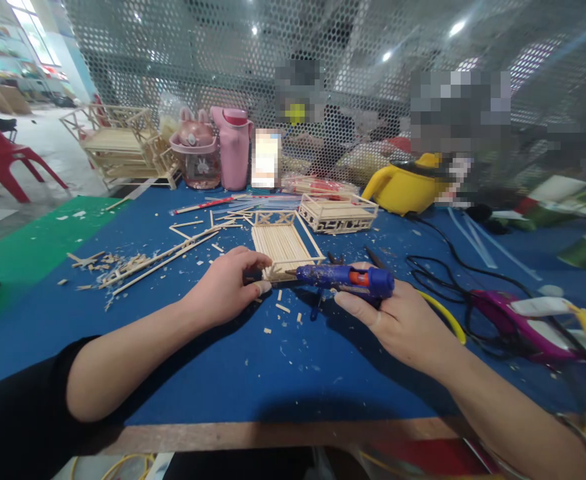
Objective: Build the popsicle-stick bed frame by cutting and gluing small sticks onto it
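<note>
My right hand (397, 317) is wrapped round a blue glue gun (345, 279), its nozzle pointing left. The nozzle tip meets the near left corner of a small model frame (283, 243) made of thin wooden sticks, with a slatted floor and low railings. At that same corner my left hand (235, 283) pinches the frame between thumb and fingertips. Short stick offcuts (283, 308) lie just in front of it. Behind it to the right stands a second railed stick model (337, 212).
Loose sticks and scraps (117, 263) are scattered at left. A larger stick model (117, 143), pink bottle (233, 150), clear jar (200, 163) and phone (266, 159) stand at the back. At right are a yellow container (405, 189), black cable (423, 263) and purple item (503, 320).
</note>
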